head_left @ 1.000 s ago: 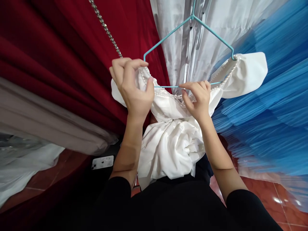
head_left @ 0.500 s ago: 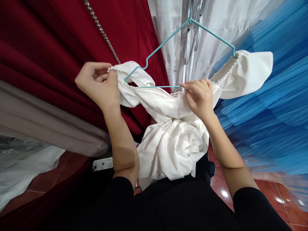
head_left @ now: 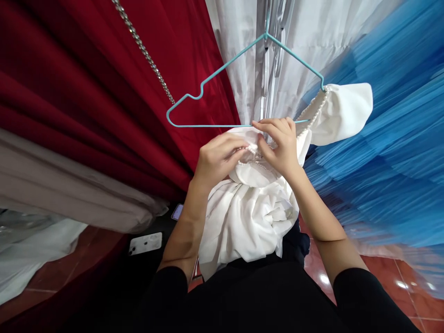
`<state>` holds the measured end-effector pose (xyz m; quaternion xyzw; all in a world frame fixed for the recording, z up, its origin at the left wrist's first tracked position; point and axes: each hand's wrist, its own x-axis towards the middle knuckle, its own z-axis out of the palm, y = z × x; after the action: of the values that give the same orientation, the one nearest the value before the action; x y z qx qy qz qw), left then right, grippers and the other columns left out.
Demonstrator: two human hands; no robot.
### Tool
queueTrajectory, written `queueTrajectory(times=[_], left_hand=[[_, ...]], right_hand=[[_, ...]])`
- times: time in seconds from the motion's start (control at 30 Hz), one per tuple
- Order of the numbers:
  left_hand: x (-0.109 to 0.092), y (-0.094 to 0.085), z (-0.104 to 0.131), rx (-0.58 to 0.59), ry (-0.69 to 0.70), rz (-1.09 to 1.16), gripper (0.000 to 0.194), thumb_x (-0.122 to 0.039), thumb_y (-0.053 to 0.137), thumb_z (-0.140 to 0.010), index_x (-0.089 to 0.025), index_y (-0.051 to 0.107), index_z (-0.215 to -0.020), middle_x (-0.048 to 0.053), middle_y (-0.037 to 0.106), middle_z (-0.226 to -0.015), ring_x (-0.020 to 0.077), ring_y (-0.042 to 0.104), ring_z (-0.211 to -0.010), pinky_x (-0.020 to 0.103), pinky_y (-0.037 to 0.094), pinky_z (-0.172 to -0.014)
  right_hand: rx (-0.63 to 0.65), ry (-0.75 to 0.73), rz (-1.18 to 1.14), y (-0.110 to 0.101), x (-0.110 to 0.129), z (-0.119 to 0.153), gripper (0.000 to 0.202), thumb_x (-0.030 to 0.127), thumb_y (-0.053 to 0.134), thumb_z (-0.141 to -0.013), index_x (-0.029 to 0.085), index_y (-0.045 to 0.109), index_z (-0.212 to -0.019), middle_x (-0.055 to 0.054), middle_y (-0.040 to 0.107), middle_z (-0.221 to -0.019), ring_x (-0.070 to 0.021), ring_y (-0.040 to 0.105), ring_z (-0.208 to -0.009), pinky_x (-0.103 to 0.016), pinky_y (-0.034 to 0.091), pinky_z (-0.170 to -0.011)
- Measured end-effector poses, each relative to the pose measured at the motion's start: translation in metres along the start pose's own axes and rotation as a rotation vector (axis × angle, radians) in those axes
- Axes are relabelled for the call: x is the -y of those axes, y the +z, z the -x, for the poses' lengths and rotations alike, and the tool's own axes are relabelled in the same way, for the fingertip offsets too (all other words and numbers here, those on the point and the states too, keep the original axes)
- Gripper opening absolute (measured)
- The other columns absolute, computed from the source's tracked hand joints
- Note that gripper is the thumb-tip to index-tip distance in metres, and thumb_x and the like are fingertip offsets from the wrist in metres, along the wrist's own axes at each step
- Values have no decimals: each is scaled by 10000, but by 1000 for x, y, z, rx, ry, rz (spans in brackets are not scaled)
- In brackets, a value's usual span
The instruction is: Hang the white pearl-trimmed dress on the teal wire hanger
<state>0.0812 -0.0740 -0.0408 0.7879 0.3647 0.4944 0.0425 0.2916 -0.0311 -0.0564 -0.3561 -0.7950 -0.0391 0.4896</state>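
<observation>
A white dress (head_left: 243, 222) with pearl-beaded edges lies bunched over my lap. Its right sleeve still hangs on the right arm of a light blue wire hanger (head_left: 222, 69); the hanger's left end is bare. My left hand (head_left: 222, 157) pinches the pearl edge of the dress's left strap near the middle of the bodice. Just beside it, my right hand (head_left: 277, 141) has its fingers on the hanger's bottom bar, with the thumb lower by the dress. The thumb and fingertips of my right hand close around the bar.
Red fabric (head_left: 138, 115) with a beaded chain (head_left: 145, 53) hangs at the left, above beige cloth (head_left: 69, 185). Blue tulle (head_left: 388, 138) fills the right side. White fabric and metal rails stand behind the hanger. A white phone (head_left: 145, 243) lies at lower left on something black.
My left hand has moved right and slightly down, carrying the left strap off the hanger's left end. The hanger has shifted a little left. My right hand stays near the bar.
</observation>
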Motion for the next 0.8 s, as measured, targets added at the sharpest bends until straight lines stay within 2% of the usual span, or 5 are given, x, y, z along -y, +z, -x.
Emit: queueTrajectory(times=[0.13,0.27,0.5,0.63,0.8], left_hand=[[-3,10,-25,-5,-21,-145,99,-162,713,-981,-254,745,-963,19,802,-1169,261,727,-1164,476,530,-1131],[7,18,-27,-65,-102,-125,148,-106,686,-947,-226,719,-1027,15,806,-1039,225,730,-994,391,552,-1003],[11,20,-23,-50,-50,-145,87,-181,681,-1018,-229,755,-1019,11,811,-1001,226,700,-896,411,511,-969],[16,19,-23,-38,-61,-178,89,-207,658,-1031,-229,743,-1013,14,802,-990,233,697,-895,428,500,-989],[25,9,-20,-67,-63,-184,79,-230,664,-1023,-238,737,-997,11,798,-1004,246,700,-936,464,489,-1031]], right_hand=[[5,13,-10,-4,5,3,332,213,534,-1036,360,711,-1276,-27,750,-1274,-260,712,-1166,-552,481,-1139],[-27,-19,5,-14,-1,0,337,264,524,-1047,374,677,-1326,-64,668,-1396,-285,667,-1292,-572,543,-1118],[-514,18,274,-63,-48,-26,264,302,670,-987,301,680,-1251,-131,672,-1268,-318,640,-1277,-595,526,-1161],[-468,83,137,-85,-59,-33,202,155,719,-900,308,766,-1023,-67,794,-1062,-272,749,-1063,-472,605,-977],[-395,237,31,-98,-56,-39,131,154,692,-876,223,789,-928,-53,811,-878,-169,733,-769,-343,586,-725]])
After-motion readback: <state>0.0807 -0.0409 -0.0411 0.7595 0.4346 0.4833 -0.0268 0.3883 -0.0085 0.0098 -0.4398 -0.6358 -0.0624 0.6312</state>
